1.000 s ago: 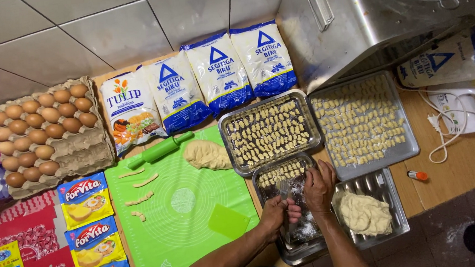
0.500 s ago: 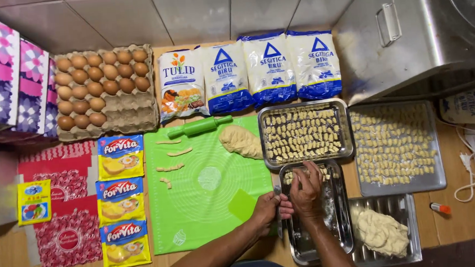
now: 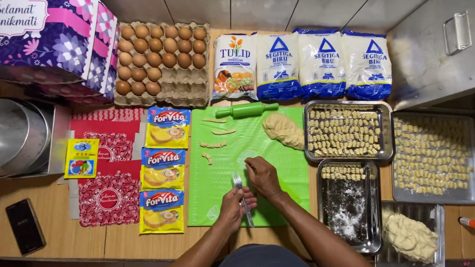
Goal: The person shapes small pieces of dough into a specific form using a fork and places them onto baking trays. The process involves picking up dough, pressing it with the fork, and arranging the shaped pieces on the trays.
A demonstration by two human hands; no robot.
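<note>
The left hand [image 3: 235,202] has its fingers clenched around the handle of a metal fork [image 3: 242,199], tines pointing away from the body. The right hand [image 3: 263,176] sits just above and beside it, fingers curled down at the fork's tines; whether they pinch a bit of dough there is hidden, so I cannot tell what they grip. Both hands work over the near part of a green mat [image 3: 250,165] on the wooden worktop [image 3: 52,244].

Farther up the mat lie four small dough strips [image 3: 216,137], a larger dough lump [image 3: 284,129] and a green rolling pin [image 3: 246,110].

Judging by the trays, the shaping looks well along but not finished. The upper tray [image 3: 347,129] is packed with ridged pieces, and the wide tray [image 3: 434,157] to its right is nearly covered too. The floured tray [image 3: 347,204] nearest the hands has only one row at its top. Left to shape: the strips, the lump on the mat and another mound of dough [image 3: 411,237] in the bottom-right tray.

Behind the mat stand flour bags [image 3: 324,62] and an egg carton [image 3: 159,61]; three margarine packets [image 3: 162,168] lie to the left, and a phone [image 3: 25,226] near the worktop's edge.
</note>
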